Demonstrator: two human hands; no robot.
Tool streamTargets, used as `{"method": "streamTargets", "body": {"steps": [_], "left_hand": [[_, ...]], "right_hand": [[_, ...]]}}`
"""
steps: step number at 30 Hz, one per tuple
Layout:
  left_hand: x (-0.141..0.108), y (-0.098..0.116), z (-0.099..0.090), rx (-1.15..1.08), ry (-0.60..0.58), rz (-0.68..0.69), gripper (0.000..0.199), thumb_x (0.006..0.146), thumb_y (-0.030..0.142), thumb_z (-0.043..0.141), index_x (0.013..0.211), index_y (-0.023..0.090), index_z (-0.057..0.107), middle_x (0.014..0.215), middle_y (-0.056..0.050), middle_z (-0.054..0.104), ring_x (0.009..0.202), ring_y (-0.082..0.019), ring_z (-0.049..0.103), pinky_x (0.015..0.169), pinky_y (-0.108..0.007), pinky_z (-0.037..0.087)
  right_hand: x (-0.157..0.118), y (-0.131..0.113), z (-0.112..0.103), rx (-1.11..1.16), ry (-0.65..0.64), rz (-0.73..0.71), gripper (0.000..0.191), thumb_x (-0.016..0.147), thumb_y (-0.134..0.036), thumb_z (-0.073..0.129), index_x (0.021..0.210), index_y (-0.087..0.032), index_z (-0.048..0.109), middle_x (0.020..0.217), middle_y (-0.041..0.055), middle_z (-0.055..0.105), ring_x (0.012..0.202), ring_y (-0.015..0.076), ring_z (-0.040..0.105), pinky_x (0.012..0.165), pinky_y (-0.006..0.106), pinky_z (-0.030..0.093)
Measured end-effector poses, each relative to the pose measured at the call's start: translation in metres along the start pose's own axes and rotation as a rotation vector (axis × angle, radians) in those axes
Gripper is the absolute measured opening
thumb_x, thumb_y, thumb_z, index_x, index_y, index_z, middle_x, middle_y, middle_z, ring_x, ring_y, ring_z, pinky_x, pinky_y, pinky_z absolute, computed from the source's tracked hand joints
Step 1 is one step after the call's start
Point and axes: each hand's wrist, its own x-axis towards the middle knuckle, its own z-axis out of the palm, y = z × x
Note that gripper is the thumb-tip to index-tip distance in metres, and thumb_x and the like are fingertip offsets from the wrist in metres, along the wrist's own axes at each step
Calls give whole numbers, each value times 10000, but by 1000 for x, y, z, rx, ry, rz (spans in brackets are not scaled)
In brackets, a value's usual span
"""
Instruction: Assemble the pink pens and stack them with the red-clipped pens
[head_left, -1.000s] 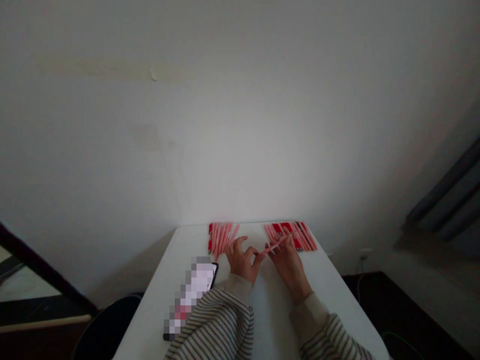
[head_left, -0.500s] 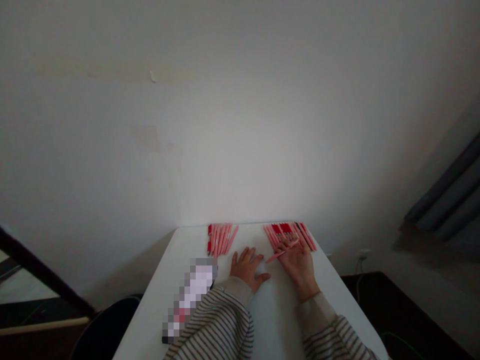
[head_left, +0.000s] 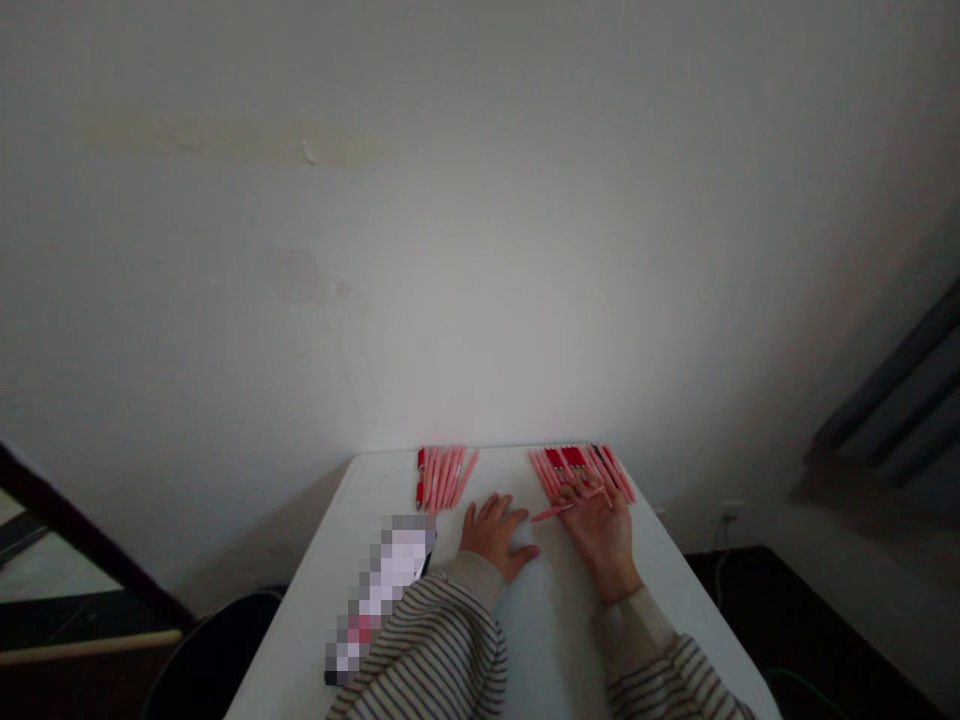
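Observation:
My left hand [head_left: 495, 538] lies palm down on the white table [head_left: 544, 640], its fingers spread and holding nothing. To its right, my right hand [head_left: 602, 535] is turned palm up, with a pink pen [head_left: 553, 511] held in its fingers. The pen's tip points left, toward my left hand. Just beyond my right hand, a row of pink and red pens [head_left: 547, 475] lies at the table's far right edge, partly hidden by the fingers. Another group of pink pens [head_left: 444, 478], with a red one at its left side, lies at the far left.
A blurred-out elongated object [head_left: 386, 590] lies on the table left of my left sleeve. The pale wall [head_left: 480, 250] rises behind the far edge. A dark round object [head_left: 217, 660] stands beside the table at the left, and a grey curtain [head_left: 907, 400] hangs at the right.
The pen in my right hand has tilted slightly and lies flatter across the fingers. My left hand has stayed in place.

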Motion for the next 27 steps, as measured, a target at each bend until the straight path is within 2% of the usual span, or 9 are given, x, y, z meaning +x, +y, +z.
{"method": "streamTargets", "body": {"steps": [6,14,19,24,27], "left_hand": [[0,0,0,0,13,3,573,740,586,536,1270,375,481,1472,-29,382,1387,-265,271,1119,-597,161],[1,-2,4,-10,15,1,572,737,594,535,1265,380,481,1475,-22,378,1386,-258,274,1122,-596,151],[1,-3,6,-9,20,5,574,743,597,527,1270,374,479,1477,-25,374,1388,-259,268,1120,-595,158],[2,-4,5,12,1,6,592,749,623,497,1283,370,465,1482,-26,365,1393,-259,256,1123,-599,154],[3,-4,4,17,-26,6,620,741,650,484,1294,371,453,1490,-26,351,1397,-264,245,1123,-601,152]], "right_hand": [[0,-1,0,77,44,31,237,785,-467,470,699,-246,484,684,-10,557,618,160,501,634,351,426],[1,-1,-5,78,21,35,313,821,-539,435,766,-244,524,724,2,593,634,161,543,666,375,457],[3,2,-8,134,-8,21,248,804,-474,477,724,-242,511,674,-11,566,596,153,529,636,360,456],[2,0,-4,272,47,97,130,769,-377,524,749,-248,519,642,-38,547,575,138,516,608,327,448],[-1,-3,0,359,31,143,113,768,-358,534,735,-251,517,657,-49,567,601,133,538,636,327,463]]}}
